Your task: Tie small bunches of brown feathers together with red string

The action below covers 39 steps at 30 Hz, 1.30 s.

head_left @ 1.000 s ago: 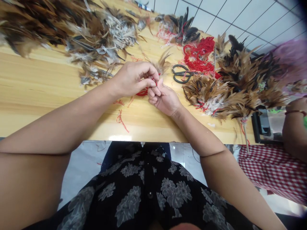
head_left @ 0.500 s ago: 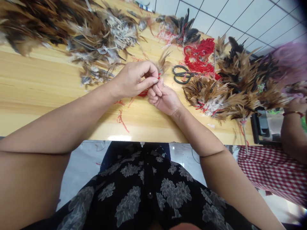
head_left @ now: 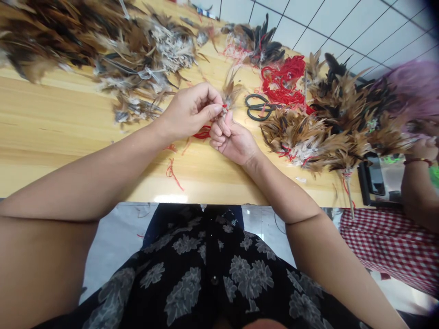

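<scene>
My left hand [head_left: 190, 112] and my right hand [head_left: 233, 139] meet over the middle of a wooden table [head_left: 51, 137]. Both have their fingers pinched together on a small bundle of brown feathers [head_left: 229, 91] and on a red string [head_left: 203, 133] wound at its base. The feather tips stick up and away past my fingertips. A loop of the red string trails down onto the table under my left hand.
Heaps of brown and black feathers [head_left: 103, 41] lie at the back left, and tied feather bundles [head_left: 325, 137] at the right. Black scissors [head_left: 258, 107] and a pile of red cord [head_left: 284, 80] lie behind my hands. Another person's arm [head_left: 416, 183] is at the right edge.
My hands have lifted slightly toward the far side with the feather bundle. My left fingers have shifted along the red string at the bundle's base.
</scene>
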Tool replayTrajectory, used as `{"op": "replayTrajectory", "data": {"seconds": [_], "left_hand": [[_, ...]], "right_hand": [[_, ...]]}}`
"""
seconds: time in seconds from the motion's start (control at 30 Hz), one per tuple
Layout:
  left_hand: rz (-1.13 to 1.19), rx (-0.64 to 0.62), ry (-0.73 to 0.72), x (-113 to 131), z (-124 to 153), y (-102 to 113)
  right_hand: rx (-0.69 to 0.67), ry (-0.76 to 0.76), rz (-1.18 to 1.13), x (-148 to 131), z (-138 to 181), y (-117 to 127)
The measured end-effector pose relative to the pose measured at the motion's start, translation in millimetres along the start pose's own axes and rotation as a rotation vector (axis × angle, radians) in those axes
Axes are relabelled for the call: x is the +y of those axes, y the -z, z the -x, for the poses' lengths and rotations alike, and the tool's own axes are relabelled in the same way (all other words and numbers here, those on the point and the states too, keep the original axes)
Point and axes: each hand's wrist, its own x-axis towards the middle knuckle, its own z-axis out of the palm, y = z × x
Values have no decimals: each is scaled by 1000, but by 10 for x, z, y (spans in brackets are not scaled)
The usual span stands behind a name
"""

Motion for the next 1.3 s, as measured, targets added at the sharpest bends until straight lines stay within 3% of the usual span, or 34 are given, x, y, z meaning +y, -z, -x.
{"op": "replayTrajectory", "data": {"seconds": [0.57, 1.0, 1.3], "left_hand": [[51, -58, -26, 60, -14, -86], [115, -27, 78, 152, 26, -129], [5, 23, -17, 107, 0, -106]], "right_hand": [[-20, 20, 59, 21, -63, 48], [8, 13, 88, 34, -64, 22], [36, -5, 97, 38, -71, 25]]}}
